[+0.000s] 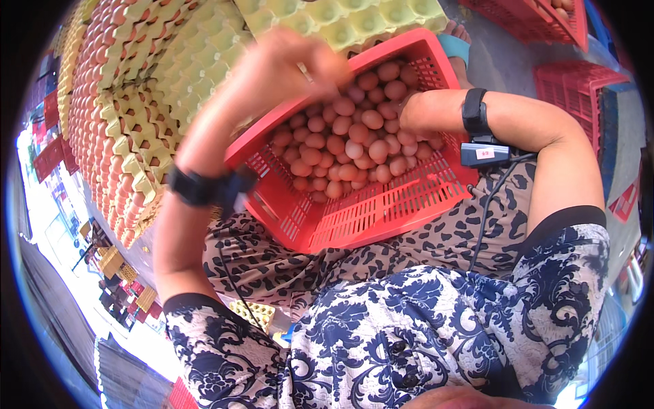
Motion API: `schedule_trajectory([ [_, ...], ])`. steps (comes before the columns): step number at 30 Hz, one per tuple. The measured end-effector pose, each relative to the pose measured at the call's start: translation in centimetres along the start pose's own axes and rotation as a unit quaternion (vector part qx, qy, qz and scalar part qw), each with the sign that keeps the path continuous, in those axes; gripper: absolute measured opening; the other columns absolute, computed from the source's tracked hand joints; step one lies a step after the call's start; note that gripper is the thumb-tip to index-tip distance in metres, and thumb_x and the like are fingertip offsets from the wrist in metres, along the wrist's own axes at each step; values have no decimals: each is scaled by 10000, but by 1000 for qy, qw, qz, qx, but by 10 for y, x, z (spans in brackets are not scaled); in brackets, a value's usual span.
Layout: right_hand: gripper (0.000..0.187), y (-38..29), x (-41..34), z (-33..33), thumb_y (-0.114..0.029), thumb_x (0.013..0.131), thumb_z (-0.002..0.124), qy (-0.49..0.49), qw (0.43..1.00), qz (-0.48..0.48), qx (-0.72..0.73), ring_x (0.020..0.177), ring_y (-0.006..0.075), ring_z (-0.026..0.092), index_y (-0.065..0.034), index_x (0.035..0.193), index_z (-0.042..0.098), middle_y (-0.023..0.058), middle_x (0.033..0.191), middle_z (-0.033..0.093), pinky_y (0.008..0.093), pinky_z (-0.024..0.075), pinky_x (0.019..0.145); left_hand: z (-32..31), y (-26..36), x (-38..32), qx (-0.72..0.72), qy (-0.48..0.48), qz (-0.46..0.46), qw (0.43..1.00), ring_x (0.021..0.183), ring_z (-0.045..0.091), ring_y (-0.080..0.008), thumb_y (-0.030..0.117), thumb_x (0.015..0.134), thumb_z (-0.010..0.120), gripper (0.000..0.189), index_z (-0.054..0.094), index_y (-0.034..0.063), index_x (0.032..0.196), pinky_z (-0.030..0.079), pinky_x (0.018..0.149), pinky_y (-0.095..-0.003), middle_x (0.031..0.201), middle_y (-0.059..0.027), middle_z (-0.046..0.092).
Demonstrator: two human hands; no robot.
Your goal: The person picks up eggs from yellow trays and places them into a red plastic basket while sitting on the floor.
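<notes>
A red slatted plastic basket [357,225] rests tilted across the lap, with many brown eggs [343,125] heaped inside. My left hand [294,66] is blurred above the basket's far left rim, its fingers curled around what looks like a brown egg [332,66]. My right hand [414,110] reaches down into the basket at its right side, among the eggs; its fingers are hidden there, so its grip does not show. Pale yellow egg trays [347,23] with hollow cups lie just beyond the basket.
Tall stacks of egg trays filled with brown eggs [92,102] stand at the left. More red plastic baskets [567,92] are at the upper right, one holding eggs. A foot in a blue sandal [454,48] is beside the basket. Black cables run from both wrist straps.
</notes>
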State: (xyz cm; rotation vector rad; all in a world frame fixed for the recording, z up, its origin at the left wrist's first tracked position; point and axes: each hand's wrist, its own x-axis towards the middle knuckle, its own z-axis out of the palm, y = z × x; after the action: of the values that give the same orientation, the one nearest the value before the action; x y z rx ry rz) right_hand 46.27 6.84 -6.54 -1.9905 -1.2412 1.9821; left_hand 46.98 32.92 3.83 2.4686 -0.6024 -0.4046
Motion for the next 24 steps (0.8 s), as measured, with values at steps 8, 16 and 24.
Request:
schedule_trajectory([
  [8,263,-41,-40,-112,-202,757,722,154,956,-250,2,791,225,668,-31,957,708,124,860,707,345,532,690,207,70,-78,-78,-164,-83,980,1053,565,-318,244,735,721,342,719,157,1066,540,804,-447,1045,-119,650],
  [16,322,7,10,-188,-245,1039,371,442,703,-301,468,705,86,567,-82,1265,532,-24,971,626,256,444,619,208,86,-30,-118,-167,-144,968,864,649,-369,195,805,665,260,683,141,1058,549,726,-439,914,-148,667],
  [24,328,20,-24,-198,-305,982,492,461,733,-291,405,720,71,565,-88,1213,578,-37,937,649,227,450,643,38,-20,52,-2,210,-132,969,867,655,-314,202,796,714,353,646,99,1126,531,747,-430,935,-131,660],
])
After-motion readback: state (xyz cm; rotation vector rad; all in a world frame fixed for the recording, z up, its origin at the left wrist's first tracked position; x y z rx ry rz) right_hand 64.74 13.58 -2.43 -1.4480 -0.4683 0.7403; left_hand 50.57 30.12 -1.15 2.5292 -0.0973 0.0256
